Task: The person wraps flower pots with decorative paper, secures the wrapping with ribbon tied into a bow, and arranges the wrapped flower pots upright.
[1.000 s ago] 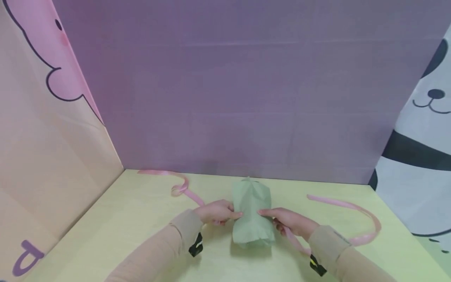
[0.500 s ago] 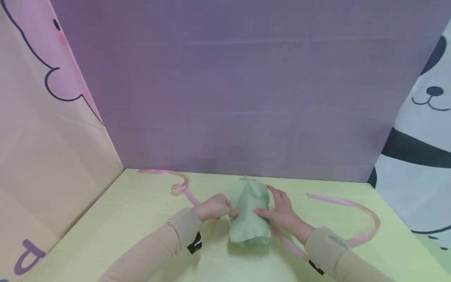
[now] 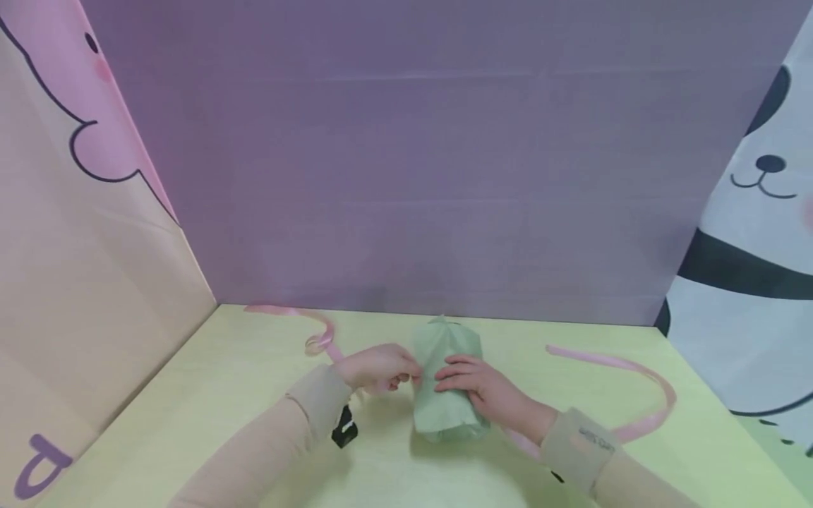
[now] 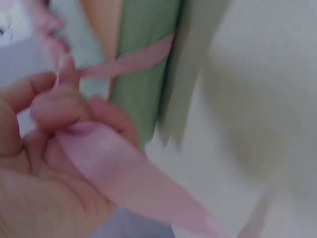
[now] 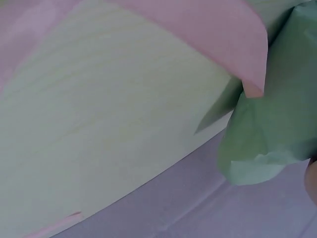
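Left grip (image 3: 379, 368) closed, fingers curled and pinching pink ribbon (image 4: 133, 183) right beside the parcel's left side; left wrist view shows the ribbon coming out between the fingers and trailing off below them. Green paper parcel (image 3: 444, 416) sits just right of the left grip and directly under the right grip, long side running away from the person, paper creased, near end a bit ragged. Right grip (image 3: 492, 391) loose, fingers laid across the parcel's top from its right side, not wrapped round it; thumb hidden, so can't tell what it does. Only a sliver of a finger shows at the edge of the right wrist view. From the left grip the ribbon runs away to a small loop beyond it, then on toward the surface's far edge. A pink band also crosses the parcel's green side, just past the left fingers. More ribbon comes out below the right grip, goes behind the right cuff (image 3: 581, 451), then bends round in a wide curve on the surface (image 3: 190, 402) to the right of that grip. Black strap piece (image 3: 345, 427) hangs under the left cuff (image 3: 320, 401), on the near side of the left grip. Purple backdrop (image 3: 406, 176) beyond both grips; panda panel (image 3: 749, 331) well off to their right.
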Action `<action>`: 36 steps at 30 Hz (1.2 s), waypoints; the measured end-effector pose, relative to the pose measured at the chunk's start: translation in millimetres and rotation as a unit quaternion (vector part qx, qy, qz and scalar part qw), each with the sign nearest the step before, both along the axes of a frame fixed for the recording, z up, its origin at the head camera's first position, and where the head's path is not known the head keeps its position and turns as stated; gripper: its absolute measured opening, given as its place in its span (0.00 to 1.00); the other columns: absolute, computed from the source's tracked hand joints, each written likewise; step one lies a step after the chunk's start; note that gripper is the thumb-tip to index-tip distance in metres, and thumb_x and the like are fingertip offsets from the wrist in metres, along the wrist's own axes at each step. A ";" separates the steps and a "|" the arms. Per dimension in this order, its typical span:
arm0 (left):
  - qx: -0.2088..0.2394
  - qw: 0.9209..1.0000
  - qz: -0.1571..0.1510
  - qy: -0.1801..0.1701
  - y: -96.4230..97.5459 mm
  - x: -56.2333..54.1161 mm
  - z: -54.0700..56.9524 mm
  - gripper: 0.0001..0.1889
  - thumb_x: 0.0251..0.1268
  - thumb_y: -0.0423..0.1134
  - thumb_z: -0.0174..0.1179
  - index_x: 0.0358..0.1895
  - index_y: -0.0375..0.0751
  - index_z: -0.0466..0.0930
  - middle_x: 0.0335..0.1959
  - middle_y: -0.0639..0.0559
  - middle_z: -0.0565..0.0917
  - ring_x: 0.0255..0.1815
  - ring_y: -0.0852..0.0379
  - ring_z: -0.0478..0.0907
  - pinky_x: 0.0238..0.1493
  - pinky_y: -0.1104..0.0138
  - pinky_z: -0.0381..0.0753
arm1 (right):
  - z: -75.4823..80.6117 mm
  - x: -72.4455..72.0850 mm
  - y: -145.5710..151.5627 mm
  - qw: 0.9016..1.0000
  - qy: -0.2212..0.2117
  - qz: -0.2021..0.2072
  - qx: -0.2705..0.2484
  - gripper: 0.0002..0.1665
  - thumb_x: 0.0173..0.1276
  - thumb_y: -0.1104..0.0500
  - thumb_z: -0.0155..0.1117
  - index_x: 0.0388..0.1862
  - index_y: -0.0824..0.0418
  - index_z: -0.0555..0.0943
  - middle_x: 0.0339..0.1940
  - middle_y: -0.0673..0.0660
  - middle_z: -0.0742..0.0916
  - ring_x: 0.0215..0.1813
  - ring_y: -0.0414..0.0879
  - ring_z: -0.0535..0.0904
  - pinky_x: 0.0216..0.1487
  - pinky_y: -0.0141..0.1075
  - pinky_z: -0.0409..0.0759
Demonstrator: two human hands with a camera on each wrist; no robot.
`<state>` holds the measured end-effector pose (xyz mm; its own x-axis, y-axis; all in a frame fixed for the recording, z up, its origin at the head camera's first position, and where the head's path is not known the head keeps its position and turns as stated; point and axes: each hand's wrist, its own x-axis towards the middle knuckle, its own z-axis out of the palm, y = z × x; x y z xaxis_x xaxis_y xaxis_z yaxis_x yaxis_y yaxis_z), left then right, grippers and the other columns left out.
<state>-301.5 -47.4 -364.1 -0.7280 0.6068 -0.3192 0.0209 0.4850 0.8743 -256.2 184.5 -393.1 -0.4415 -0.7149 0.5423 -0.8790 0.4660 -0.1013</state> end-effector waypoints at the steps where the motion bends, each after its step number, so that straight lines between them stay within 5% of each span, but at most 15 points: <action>1: 0.000 1.000 -0.008 -0.020 -6.9 -2.5 3.0 0.14 0.65 0.41 0.55 0.36 0.31 0.83 0.13 0.59 0.64 0.13 0.64 0.57 0.14 0.74 0.55 | -0.4 -0.5 -1.5 1.000 -0.006 0.000 0.001 0.29 0.49 0.81 0.56 0.42 0.56 0.85 0.46 0.53 0.86 0.54 0.57 0.77 0.55 0.49 0.74; 5: -0.064 0.997 -0.026 -0.026 -40.4 -12.3 14.3 0.18 0.69 0.48 0.52 0.32 0.36 0.84 0.12 0.58 0.64 0.13 0.63 0.56 0.13 0.72 0.53 | -2.8 -2.2 -7.4 1.000 -0.014 -0.004 0.000 0.28 0.51 0.81 0.52 0.40 0.55 0.85 0.45 0.51 0.86 0.54 0.55 0.77 0.57 0.47 0.73; 11: -0.190 0.980 -0.022 0.056 -92.3 -21.6 20.0 0.20 0.71 0.47 0.50 0.28 0.35 0.80 0.10 0.56 0.64 0.11 0.63 0.60 0.22 0.72 0.66 | -3.5 -1.9 -9.0 0.999 -0.030 -0.021 -0.007 0.27 0.53 0.81 0.51 0.38 0.56 0.85 0.44 0.51 0.86 0.55 0.55 0.76 0.58 0.48 0.71; 15: -0.221 0.968 -0.059 0.099 -118.9 -25.1 18.4 0.15 0.68 0.45 0.56 0.28 0.37 0.80 0.09 0.56 0.64 0.10 0.62 0.60 0.29 0.70 0.71 | -3.3 -0.2 -9.3 0.999 -0.038 -0.028 -0.012 0.26 0.53 0.81 0.51 0.38 0.56 0.85 0.44 0.51 0.86 0.55 0.55 0.76 0.58 0.49 0.71; 19: -0.232 0.960 -0.085 0.129 -140.7 -27.8 14.6 0.12 0.62 0.38 0.61 0.22 0.41 0.74 0.14 0.58 0.67 0.16 0.62 0.63 0.28 0.70 0.69 | -2.5 1.3 -11.6 0.999 -0.041 -0.031 -0.008 0.28 0.51 0.81 0.50 0.38 0.56 0.85 0.44 0.51 0.86 0.55 0.55 0.76 0.58 0.49 0.71; 25: -0.210 0.966 -0.080 0.126 -163.3 -31.6 14.0 0.09 0.60 0.31 0.57 0.23 0.38 0.70 0.21 0.55 0.73 0.23 0.60 0.68 0.31 0.69 0.70 | -3.5 1.8 -13.8 0.998 -0.055 -0.034 -0.002 0.27 0.52 0.81 0.50 0.39 0.56 0.85 0.45 0.52 0.86 0.56 0.55 0.76 0.59 0.50 0.71; 30: -0.223 0.962 -0.010 0.157 -166.8 -32.5 21.4 0.07 0.62 0.29 0.55 0.25 0.36 0.72 0.20 0.53 0.74 0.20 0.60 0.63 0.25 0.71 0.63 | -4.8 0.8 -13.3 0.997 -0.062 -0.034 -0.001 0.27 0.54 0.80 0.50 0.40 0.56 0.85 0.46 0.52 0.86 0.57 0.55 0.75 0.59 0.50 0.70; 36: -0.141 0.971 0.034 0.193 -138.5 -39.6 34.6 0.10 0.69 0.35 0.53 0.29 0.36 0.76 0.20 0.51 0.73 0.21 0.58 0.69 0.28 0.67 0.72 | -5.9 1.2 -11.9 0.998 -0.059 -0.029 -0.019 0.25 0.55 0.80 0.52 0.39 0.56 0.86 0.45 0.51 0.86 0.57 0.55 0.75 0.59 0.48 0.71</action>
